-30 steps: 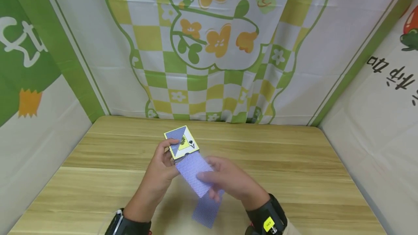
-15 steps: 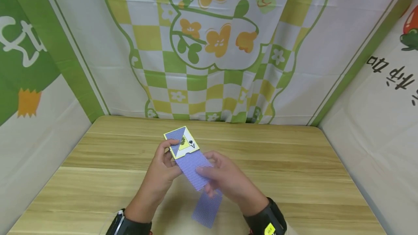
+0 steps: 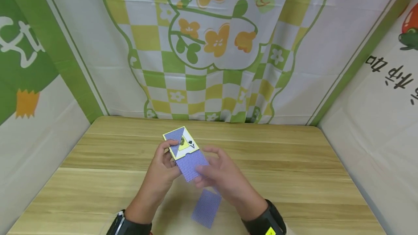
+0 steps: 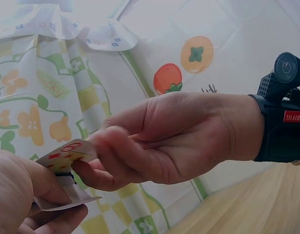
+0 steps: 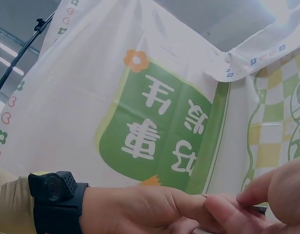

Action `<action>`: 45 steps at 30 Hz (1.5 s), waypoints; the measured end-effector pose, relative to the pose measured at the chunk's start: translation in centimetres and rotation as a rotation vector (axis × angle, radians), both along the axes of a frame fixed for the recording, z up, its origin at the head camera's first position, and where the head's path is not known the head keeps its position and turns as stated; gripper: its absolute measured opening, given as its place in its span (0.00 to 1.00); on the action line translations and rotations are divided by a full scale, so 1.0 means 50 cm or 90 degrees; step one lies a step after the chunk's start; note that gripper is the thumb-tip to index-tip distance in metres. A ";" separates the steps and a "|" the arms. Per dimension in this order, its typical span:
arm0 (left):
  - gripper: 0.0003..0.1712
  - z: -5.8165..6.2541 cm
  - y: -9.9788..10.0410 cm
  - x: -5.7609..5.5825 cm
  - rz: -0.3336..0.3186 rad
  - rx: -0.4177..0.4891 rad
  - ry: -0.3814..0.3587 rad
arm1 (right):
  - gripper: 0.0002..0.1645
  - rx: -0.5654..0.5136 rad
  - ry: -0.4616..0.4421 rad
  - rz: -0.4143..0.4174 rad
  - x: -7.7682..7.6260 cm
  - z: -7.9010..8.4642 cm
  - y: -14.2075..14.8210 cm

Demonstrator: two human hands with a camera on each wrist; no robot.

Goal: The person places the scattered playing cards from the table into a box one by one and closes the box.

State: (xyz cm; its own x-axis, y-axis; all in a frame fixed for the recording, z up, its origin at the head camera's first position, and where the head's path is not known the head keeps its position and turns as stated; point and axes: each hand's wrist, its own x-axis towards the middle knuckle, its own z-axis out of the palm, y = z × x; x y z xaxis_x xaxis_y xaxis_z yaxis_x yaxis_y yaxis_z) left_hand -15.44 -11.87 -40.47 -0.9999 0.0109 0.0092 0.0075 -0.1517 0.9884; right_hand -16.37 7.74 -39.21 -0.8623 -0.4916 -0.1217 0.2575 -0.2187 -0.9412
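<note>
My left hand grips a card box printed with an ace of spades and a blue lattice pattern, tilted above the table. Blue-backed playing cards stick out of its lower end. My right hand pinches their outer end, thumb on top and fingers beneath. In the left wrist view, a card face with red print shows by the right fingertips, above the box's open flap. Another blue-backed card lies on the table below the hands. In the right wrist view, the hands mostly hide box and cards.
The wooden table reaches back to a hanging checked curtain. Printed cloth walls stand at both sides. Black camera bands sit on both wrists.
The playing cards have slid further into the box, so less sticks out. My right hand has moved up and left with them. My left hand and the card on the table stay put.
</note>
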 end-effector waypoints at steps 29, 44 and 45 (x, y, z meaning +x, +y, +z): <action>0.40 -0.006 0.013 0.007 -0.083 0.043 -0.025 | 0.23 0.170 0.173 -0.116 -0.025 -0.019 0.008; 0.40 -0.008 0.015 0.008 -0.096 0.029 -0.018 | 0.28 0.185 0.154 -0.098 -0.026 -0.019 0.006; 0.40 -0.009 0.015 0.008 -0.099 0.030 -0.016 | 0.29 0.182 0.151 -0.099 -0.025 -0.021 0.004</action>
State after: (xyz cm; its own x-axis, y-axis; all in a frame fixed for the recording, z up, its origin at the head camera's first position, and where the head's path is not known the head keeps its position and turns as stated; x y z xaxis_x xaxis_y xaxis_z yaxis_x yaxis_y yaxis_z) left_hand -15.03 -11.14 -40.89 -0.9861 0.1656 -0.0113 -0.0441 -0.1957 0.9797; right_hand -17.64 7.94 -40.25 -0.9442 -0.3286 -0.0242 0.0110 0.0421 -0.9991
